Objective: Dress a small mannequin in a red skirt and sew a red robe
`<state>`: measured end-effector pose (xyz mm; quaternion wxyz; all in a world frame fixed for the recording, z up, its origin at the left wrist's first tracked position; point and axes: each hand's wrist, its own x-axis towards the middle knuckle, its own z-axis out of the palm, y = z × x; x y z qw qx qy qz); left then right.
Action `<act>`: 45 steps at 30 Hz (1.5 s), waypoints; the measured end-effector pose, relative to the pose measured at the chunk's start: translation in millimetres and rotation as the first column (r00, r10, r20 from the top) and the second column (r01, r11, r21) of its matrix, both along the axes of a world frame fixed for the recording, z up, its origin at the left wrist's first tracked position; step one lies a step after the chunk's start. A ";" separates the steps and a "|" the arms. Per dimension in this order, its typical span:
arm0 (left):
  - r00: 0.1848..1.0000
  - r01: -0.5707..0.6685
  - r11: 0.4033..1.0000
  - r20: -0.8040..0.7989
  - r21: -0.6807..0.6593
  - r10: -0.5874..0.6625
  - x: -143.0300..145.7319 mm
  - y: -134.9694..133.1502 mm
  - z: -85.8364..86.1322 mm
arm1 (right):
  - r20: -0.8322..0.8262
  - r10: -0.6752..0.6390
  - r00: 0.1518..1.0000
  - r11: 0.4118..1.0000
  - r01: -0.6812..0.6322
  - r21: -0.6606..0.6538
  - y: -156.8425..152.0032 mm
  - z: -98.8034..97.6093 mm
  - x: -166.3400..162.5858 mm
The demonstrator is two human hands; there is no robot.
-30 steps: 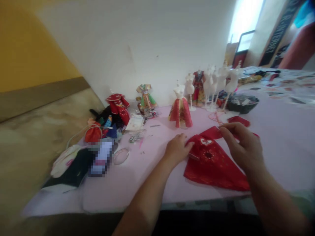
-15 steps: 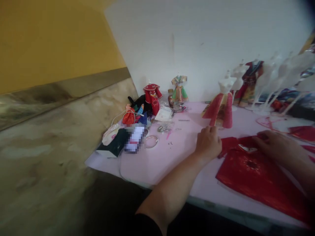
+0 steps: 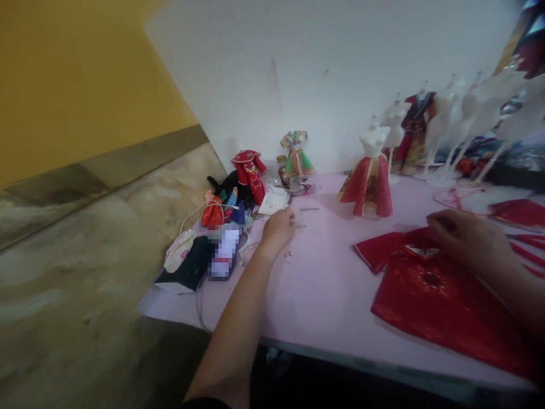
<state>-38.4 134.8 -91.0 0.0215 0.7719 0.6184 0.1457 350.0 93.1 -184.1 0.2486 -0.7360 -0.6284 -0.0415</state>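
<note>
My left hand [image 3: 279,230] stands with bunched fingers on the pink table cover [image 3: 323,307], just below a white paper card [image 3: 272,200] and near a thin silver strip [image 3: 309,209]. Whether its fingers pinch something tiny is hidden. My right hand [image 3: 464,236] rests with curved fingers on the collar of a flat red garment with gold embroidery [image 3: 430,292]. A white heart-shaped collar piece [image 3: 421,250] lies under its fingertips.
A miniature red gown on a white dress form [image 3: 368,187] stands behind the hands. Several white dress forms [image 3: 451,119] line the wall. A heap of doll costumes, pouches, cables and a blurred phone [image 3: 224,254] lies at the table's left. Red cloth pieces [image 3: 519,213] lie at right.
My left hand has moved left, away from the red garment, toward the paper card. My right fingers have curled on the collar, and the view has turned left.
</note>
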 end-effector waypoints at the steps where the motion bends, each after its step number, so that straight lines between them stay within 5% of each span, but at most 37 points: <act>1: 1.000 -0.001 1.000 -0.007 -0.009 0.001 -8.0 6.6 -5.8 | -0.006 0.014 1.000 1.000 -0.014 -0.009 0.5 0.4 -1.5; 10: 0.988 0.138 0.990 -0.064 -0.040 -0.141 -9.9 18.9 -43.9 | -0.017 0.049 0.999 0.991 -0.051 -0.125 -5.6 10.7 -11.6; 26: 0.951 0.214 0.977 -0.229 0.004 -0.208 19.2 16.8 -51.3 | -0.062 0.051 0.997 0.984 -0.061 -0.167 -9.3 20.7 -26.2; 31: 0.969 0.234 0.971 -0.099 0.056 -0.228 16.0 15.0 -50.1 | -0.087 0.048 0.995 0.988 -0.060 -0.140 -10.8 21.6 -25.9; 34: 0.959 0.208 0.976 0.182 0.065 -0.216 12.2 11.2 -47.4 | -0.104 0.040 0.994 0.992 -0.052 -0.111 -11.2 21.5 -24.7; 37: 0.800 0.161 0.987 0.584 0.016 -0.140 9.3 6.8 -42.4 | -0.119 0.041 0.992 0.994 -0.053 -0.096 -10.9 21.2 -24.6; 40: 0.476 0.204 0.971 0.879 -0.123 0.012 7.4 2.4 -34.9 | -0.137 0.045 0.990 0.994 -0.058 -0.091 -11.7 22.2 -27.0; 43: 0.203 0.319 0.918 0.963 -0.234 0.175 6.0 -2.3 -27.4 | -0.156 0.058 0.986 0.994 -0.071 -0.085 -16.0 27.1 -31.4; 45: 0.110 0.378 0.889 0.966 -0.259 0.234 5.9 -5.5 -23.9 | -0.159 0.107 0.981 0.992 -0.115 -0.044 -21.7 34.5 -35.7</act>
